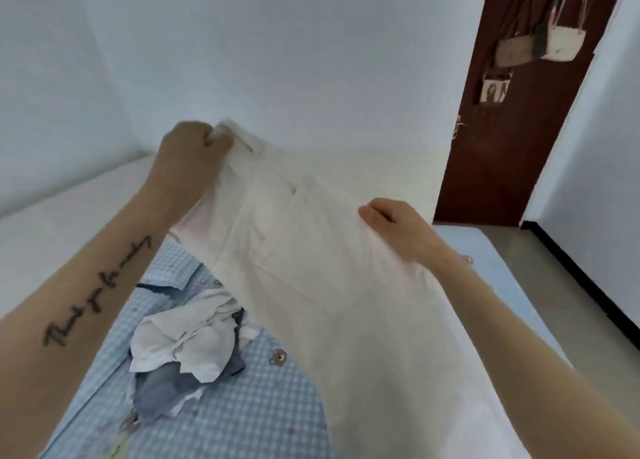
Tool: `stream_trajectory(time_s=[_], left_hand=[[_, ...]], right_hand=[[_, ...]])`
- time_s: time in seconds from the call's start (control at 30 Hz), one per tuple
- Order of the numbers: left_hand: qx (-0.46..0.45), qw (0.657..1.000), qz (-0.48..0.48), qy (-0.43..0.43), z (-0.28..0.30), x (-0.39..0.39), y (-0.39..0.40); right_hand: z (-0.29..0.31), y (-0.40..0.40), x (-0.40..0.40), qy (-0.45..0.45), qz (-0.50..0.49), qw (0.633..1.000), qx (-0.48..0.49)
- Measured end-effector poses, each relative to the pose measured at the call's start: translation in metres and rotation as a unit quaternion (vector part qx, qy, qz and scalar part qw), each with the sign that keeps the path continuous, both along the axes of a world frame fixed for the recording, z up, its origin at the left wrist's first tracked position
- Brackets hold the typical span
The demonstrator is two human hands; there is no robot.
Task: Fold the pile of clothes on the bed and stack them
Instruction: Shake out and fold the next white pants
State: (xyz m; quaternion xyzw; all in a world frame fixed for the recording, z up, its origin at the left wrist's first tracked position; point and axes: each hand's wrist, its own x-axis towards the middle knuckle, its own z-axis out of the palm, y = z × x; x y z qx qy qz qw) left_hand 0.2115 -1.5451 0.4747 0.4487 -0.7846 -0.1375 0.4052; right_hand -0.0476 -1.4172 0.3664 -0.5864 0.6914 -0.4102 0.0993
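A pair of white trousers (311, 250) hangs in the air above the bed, waistband up, back pocket facing me. My left hand (190, 147) is shut on the waistband's upper left corner. My right hand (394, 226) grips the waistband's right side, lower than the left. The legs fall toward me over the blue checked bedsheet (259, 406). On the sheet, lower left of the trousers, lies a crumpled pile of clothes (187, 351) in white and grey-blue.
White walls stand close behind the bed. At the right is a dark brown door (512, 140) with small bags hanging on it. A strip of grey floor (571, 268) runs along the bed's right side.
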Motion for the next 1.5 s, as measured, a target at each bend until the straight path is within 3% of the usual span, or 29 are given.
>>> stream_trajectory(time_s=[0.07,0.23,0.43,0.63,0.83,0.93,1.03,1.13,1.23,1.37,1.5], left_hand=[[0.083,0.995,0.032,-0.035,-0.077,0.040,-0.015],[0.190,0.973,0.117,-0.063,-0.213,0.118,-0.042],[0.259,0.947,0.178,-0.068,-0.313,0.190,-0.062],[0.330,0.912,0.238,-0.063,-0.412,0.271,-0.111],[0.413,0.867,0.262,-0.093,-0.569,0.348,-0.175],[0.433,0.850,0.273,-0.122,-0.651,0.366,-0.194],[0.443,0.839,0.278,-0.151,-0.709,0.374,-0.200],[0.464,0.824,0.280,-0.165,-0.743,0.376,-0.203],[0.451,0.817,0.310,-0.182,-0.767,0.374,-0.201],[0.410,0.830,0.319,-0.204,-0.777,0.376,-0.197],[0.424,0.814,0.333,-0.214,-0.770,0.383,-0.189]], right_hand=[[-0.055,-0.026,0.029,0.006,0.040,0.996,0.082],[-0.179,-0.075,0.103,-0.013,0.125,0.964,0.235],[-0.277,-0.125,0.176,-0.047,0.158,0.930,0.328],[-0.343,-0.196,0.248,-0.010,0.180,0.916,0.358],[-0.487,-0.269,0.323,0.066,0.162,0.908,0.381],[-0.563,-0.289,0.350,0.121,0.123,0.899,0.402],[-0.612,-0.266,0.367,0.161,0.039,0.924,0.345],[-0.639,-0.204,0.390,0.176,0.034,0.948,0.264],[-0.668,-0.156,0.407,0.197,0.087,0.932,0.292],[-0.696,-0.159,0.414,0.224,0.098,0.897,0.369],[-0.684,-0.160,0.404,0.169,0.122,0.925,0.318]])
